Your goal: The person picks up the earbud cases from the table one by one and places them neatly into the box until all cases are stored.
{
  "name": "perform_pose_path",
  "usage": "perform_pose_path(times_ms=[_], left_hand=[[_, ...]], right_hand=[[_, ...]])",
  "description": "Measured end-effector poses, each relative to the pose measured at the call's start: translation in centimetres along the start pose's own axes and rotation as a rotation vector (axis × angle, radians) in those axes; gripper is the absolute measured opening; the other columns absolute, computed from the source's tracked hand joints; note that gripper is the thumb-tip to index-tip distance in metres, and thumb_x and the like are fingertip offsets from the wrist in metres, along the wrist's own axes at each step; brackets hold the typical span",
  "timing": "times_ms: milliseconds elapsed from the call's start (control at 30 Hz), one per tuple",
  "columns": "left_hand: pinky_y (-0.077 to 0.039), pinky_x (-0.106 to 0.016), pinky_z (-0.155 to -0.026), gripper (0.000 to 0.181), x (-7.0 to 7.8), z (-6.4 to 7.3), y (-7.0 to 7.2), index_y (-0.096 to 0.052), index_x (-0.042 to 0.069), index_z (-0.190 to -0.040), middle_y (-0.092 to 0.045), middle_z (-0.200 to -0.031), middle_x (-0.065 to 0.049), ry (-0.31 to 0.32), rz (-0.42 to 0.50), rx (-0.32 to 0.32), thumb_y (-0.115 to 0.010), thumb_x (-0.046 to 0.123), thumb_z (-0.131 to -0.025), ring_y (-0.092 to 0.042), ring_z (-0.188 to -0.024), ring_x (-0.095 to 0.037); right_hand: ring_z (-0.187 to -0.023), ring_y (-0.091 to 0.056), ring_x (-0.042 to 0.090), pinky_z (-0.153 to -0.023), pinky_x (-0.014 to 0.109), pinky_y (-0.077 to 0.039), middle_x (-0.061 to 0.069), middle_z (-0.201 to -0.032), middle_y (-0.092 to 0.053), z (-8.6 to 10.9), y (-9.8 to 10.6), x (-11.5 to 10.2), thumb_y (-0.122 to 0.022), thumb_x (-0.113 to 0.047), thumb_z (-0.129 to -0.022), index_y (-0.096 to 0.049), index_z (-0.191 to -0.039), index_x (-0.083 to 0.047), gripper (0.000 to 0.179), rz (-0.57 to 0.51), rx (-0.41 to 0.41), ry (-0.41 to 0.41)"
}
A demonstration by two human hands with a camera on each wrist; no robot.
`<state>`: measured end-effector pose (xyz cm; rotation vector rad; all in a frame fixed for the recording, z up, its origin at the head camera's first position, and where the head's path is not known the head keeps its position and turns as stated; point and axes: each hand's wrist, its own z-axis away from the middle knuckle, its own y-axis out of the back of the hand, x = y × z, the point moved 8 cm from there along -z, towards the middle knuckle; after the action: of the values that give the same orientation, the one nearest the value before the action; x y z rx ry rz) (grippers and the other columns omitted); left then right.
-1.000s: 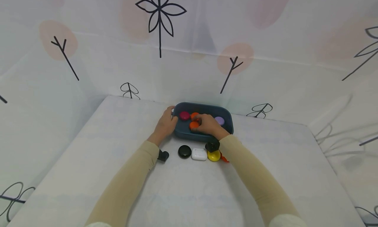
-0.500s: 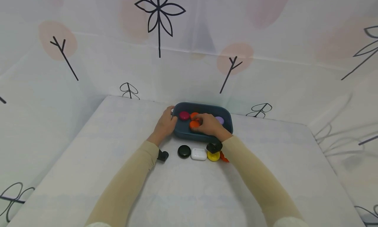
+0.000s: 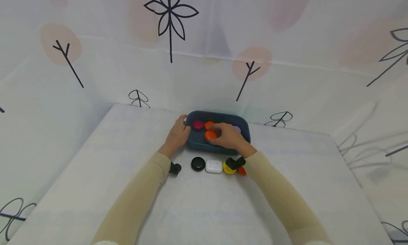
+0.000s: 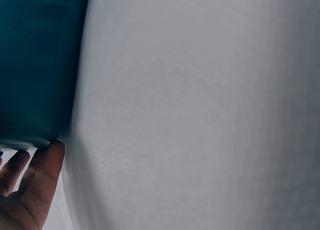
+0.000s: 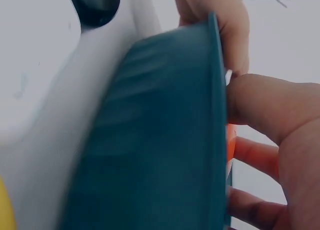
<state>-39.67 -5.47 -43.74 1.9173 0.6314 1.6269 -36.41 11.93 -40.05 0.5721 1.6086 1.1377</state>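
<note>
A dark teal plastic bin [image 3: 220,148] stands near the far edge of the table. My left hand [image 3: 176,133] grips its left end; the left wrist view has the fingertips [image 4: 52,152] against the bin's wall. Inside the bin, my right hand [image 3: 227,137] pinches a round glossy orange piece [image 3: 210,135] between thumb and fingers. Just behind that lies a second orange piece [image 3: 209,125], with a crimson round piece [image 3: 198,125] to its left. A lilac piece [image 3: 237,129] is partly hidden behind the right hand. In the right wrist view the bin's wall hides most of the held piece.
In front of the bin lies a row: a black round piece [image 3: 198,164], a white rounded rectangular piece [image 3: 214,166], a yellow round piece [image 3: 229,168] and an orange-red piece [image 3: 241,171] partly covered by the right sleeve. A patterned cloth [image 3: 204,78] rises behind the table.
The right wrist has swung slightly right and toward me, and the pinched orange piece has shifted slightly right, showing more of itself. My left hand keeps its hold on the bin.
</note>
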Motion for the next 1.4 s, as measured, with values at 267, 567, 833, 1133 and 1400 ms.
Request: perform_pose_path(times_ms=[267,567,833,1133,1400], left_hand=[[-0.037,-0.038,-0.093,0.052,-0.1,0.2,0.1,-0.027,0.016,-0.134,-0.044,-0.125,-0.009,0.008,0.003,-0.002,-0.035,0.024,-0.084,-0.046,-0.111,-0.021],[-0.037,-0.039,-0.093,0.054,-0.2,0.4,-0.1,-0.026,0.016,-0.135,-0.043,-0.125,-0.009,0.032,-0.004,-0.026,-0.034,0.026,-0.083,-0.046,-0.111,-0.022],[-0.037,-0.038,-0.092,0.054,-0.6,-0.1,-0.1,-0.026,0.017,-0.134,-0.045,-0.123,-0.009,0.024,-0.001,-0.012,-0.035,0.026,-0.082,-0.047,-0.107,-0.022],[-0.037,-0.039,-0.092,0.053,-0.6,-0.3,-0.4,-0.026,0.017,-0.135,-0.045,-0.124,-0.009,0.026,0.012,-0.029,-0.036,0.025,-0.083,-0.047,-0.108,-0.022],[-0.037,-0.039,-0.093,0.054,-0.4,-0.6,-0.4,-0.026,0.016,-0.135,-0.045,-0.123,-0.009,0.023,-0.001,-0.022,-0.035,0.026,-0.083,-0.048,-0.107,-0.021]], right_hand=[[-0.081,-0.051,0.015,-0.067,0.025,-0.043,-0.006,-0.1,-0.058,1.5,0.9,-2.0,-0.065,-0.044,-0.069,-0.059,-0.11,-0.026,0.045,0.044,0.055,0.087],[-0.085,-0.054,0.015,-0.068,0.024,-0.044,-0.007,-0.101,-0.058,3.5,1.6,-4.4,-0.063,-0.043,-0.07,-0.059,-0.107,-0.028,0.04,0.093,0.097,0.173],[-0.08,-0.052,0.011,-0.066,0.02,-0.043,-0.012,-0.101,-0.056,5.1,1.5,-6.6,-0.063,-0.043,-0.072,-0.058,-0.107,-0.029,0.038,0.111,0.065,0.24],[-0.073,-0.05,0.009,-0.056,0.018,-0.039,-0.014,-0.082,-0.051,6.8,0.4,-8.0,-0.064,-0.044,-0.069,-0.059,-0.103,-0.033,0.036,0.146,0.039,0.294],[-0.07,-0.044,0.003,-0.056,0.017,-0.038,-0.012,-0.078,-0.05,8.4,-2.1,-8.8,-0.063,-0.042,-0.069,-0.059,-0.102,-0.032,0.034,0.187,-0.063,0.36]])
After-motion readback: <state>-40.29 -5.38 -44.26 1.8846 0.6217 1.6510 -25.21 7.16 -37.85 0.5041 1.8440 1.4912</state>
